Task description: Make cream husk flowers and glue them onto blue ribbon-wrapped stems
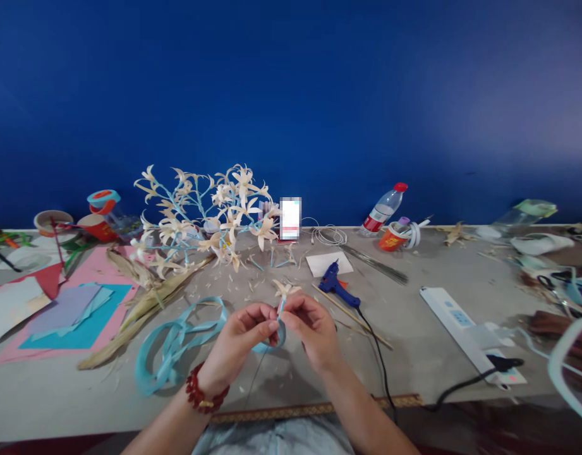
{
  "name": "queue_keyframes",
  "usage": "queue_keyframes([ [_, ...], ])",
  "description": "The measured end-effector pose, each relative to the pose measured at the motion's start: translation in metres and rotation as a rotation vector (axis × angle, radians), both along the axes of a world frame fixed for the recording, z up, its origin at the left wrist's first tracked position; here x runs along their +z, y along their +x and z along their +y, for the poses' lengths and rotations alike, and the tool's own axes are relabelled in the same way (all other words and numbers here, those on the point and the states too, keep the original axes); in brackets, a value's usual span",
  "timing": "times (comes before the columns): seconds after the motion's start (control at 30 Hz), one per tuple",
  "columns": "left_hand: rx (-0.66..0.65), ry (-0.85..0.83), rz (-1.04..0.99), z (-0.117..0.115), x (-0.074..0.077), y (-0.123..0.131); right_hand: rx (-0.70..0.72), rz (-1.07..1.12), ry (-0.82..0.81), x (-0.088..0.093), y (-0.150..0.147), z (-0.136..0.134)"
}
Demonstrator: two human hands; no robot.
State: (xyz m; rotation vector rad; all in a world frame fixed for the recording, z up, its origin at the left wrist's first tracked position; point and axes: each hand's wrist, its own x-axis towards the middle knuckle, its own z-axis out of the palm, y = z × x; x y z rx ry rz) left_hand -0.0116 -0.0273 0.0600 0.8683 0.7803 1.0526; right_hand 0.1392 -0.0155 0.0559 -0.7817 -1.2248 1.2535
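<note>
My left hand [241, 338] and my right hand [309, 328] meet above the grey table [414, 341], both pinched on a small cream straw flower [285, 291] and its stem. A light blue ribbon [177, 344] runs from the stem, under my left hand, into loose loops on the table at the left. A red bead bracelet sits on my left wrist. Behind my hands stands a branch of cream flowers on blue-wrapped stems [210, 218].
A blue glue gun [335, 287] with a black cord lies right of my hands, near a white power strip [454, 316]. Coloured paper sheets [67, 313] and dried husks [143, 303] lie left. A water bottle [383, 208], cups, wire and scissors sit further back and right.
</note>
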Motion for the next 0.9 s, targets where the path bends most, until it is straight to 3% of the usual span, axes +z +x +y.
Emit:
queue_keyframes([
  [0.23, 0.069, 0.048, 0.041, 0.0, 0.002, 0.0, 0.012, -0.012, 0.003, 0.005, 0.0, -0.002],
  [0.43, 0.145, 0.083, 0.037, 0.0, -0.004, 0.001, 0.075, -0.078, -0.114, 0.007, 0.003, -0.009],
  [0.6, 0.109, 0.044, -0.031, 0.0, -0.006, 0.002, 0.077, -0.02, -0.167, 0.001, 0.0, -0.011],
  [0.9, 0.052, 0.004, -0.173, -0.002, -0.003, 0.007, 0.079, -0.07, -0.092, 0.001, 0.001, -0.016],
])
